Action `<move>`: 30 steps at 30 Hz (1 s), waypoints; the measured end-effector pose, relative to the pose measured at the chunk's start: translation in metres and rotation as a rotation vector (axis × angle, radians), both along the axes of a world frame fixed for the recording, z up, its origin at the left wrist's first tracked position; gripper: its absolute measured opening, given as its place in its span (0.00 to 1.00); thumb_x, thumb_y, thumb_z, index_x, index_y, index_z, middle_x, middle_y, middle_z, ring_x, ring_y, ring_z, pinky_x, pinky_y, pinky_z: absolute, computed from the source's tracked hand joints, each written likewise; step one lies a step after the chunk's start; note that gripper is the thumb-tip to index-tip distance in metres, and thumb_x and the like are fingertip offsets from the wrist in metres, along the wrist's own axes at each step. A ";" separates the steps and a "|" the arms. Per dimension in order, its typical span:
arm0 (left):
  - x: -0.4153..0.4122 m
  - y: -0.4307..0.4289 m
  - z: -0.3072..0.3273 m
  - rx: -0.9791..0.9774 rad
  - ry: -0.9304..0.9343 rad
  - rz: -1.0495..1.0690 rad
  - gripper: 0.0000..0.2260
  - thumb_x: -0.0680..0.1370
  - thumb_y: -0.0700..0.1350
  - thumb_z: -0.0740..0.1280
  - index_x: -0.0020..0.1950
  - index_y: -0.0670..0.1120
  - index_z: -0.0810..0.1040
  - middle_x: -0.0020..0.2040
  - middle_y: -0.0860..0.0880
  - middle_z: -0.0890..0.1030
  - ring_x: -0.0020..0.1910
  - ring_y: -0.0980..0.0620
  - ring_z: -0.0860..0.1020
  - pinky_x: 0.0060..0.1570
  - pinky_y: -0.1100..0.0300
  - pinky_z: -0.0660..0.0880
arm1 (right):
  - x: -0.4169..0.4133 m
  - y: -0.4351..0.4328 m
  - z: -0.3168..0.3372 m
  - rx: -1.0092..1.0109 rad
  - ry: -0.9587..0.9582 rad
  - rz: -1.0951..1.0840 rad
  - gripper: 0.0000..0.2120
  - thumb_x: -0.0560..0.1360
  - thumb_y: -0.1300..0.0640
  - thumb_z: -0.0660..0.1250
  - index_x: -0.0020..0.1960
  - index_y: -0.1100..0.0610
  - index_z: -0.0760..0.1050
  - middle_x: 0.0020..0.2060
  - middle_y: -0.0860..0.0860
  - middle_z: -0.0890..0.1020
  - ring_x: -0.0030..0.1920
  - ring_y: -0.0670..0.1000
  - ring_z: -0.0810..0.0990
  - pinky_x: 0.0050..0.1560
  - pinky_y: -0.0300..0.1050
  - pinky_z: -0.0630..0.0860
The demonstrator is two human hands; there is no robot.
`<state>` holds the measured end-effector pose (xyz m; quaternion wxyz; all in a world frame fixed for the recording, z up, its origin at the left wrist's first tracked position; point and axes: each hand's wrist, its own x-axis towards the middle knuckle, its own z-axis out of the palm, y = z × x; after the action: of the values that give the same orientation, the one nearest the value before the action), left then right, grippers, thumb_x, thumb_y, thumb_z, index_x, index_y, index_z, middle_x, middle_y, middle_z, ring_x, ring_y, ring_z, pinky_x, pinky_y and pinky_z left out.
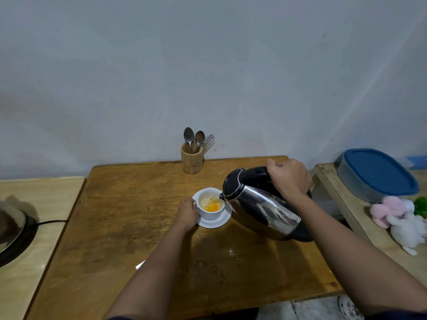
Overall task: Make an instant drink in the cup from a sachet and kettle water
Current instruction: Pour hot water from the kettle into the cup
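A white cup (210, 213) stands on a white saucer (219, 222) in the middle of the brown wooden table (129, 227). Pale powder and a patch of orange liquid lie inside the cup. My left hand (187, 213) grips the cup's left side. My right hand (288, 177) holds the black handle of a steel kettle (261, 204), which is tilted to the left with its spout over the cup's rim. A thin stream of water runs from the spout into the cup. A white corner, possibly the sachet (141, 264), peeks out from under my left forearm.
A wooden holder (191, 159) with two spoons and a fork stands at the table's back edge. A kettle base with a cord (13, 236) sits on the lighter table at the left. At the right, a blue-lidded container (376, 175) and plush toys (399, 220) occupy a shelf.
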<state>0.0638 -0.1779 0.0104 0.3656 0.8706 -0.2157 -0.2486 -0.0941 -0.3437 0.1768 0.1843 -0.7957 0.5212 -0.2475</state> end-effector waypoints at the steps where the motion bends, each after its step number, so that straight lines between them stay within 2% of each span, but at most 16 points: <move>1: 0.000 0.000 0.000 -0.001 0.001 0.002 0.13 0.81 0.43 0.53 0.58 0.38 0.73 0.57 0.38 0.76 0.47 0.48 0.71 0.45 0.57 0.67 | 0.000 0.000 0.000 0.000 -0.001 -0.001 0.21 0.70 0.50 0.61 0.22 0.57 0.63 0.19 0.50 0.64 0.22 0.51 0.63 0.26 0.40 0.59; 15: -0.002 -0.001 0.003 -0.004 -0.005 0.004 0.13 0.80 0.41 0.53 0.59 0.37 0.73 0.59 0.37 0.75 0.49 0.47 0.71 0.46 0.57 0.67 | -0.005 0.001 0.005 0.006 -0.007 -0.020 0.20 0.70 0.50 0.61 0.23 0.59 0.65 0.20 0.51 0.66 0.23 0.52 0.65 0.28 0.41 0.61; 30: 0.000 -0.002 0.005 0.004 0.031 0.018 0.13 0.80 0.41 0.54 0.58 0.38 0.73 0.58 0.38 0.76 0.48 0.47 0.73 0.46 0.56 0.69 | -0.004 0.001 0.004 0.010 -0.005 -0.037 0.22 0.70 0.49 0.61 0.22 0.57 0.63 0.20 0.50 0.66 0.23 0.52 0.65 0.27 0.40 0.60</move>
<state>0.0634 -0.1801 0.0159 0.3692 0.8694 -0.2015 -0.2591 -0.0983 -0.3424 0.1811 0.1852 -0.7843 0.5366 -0.2503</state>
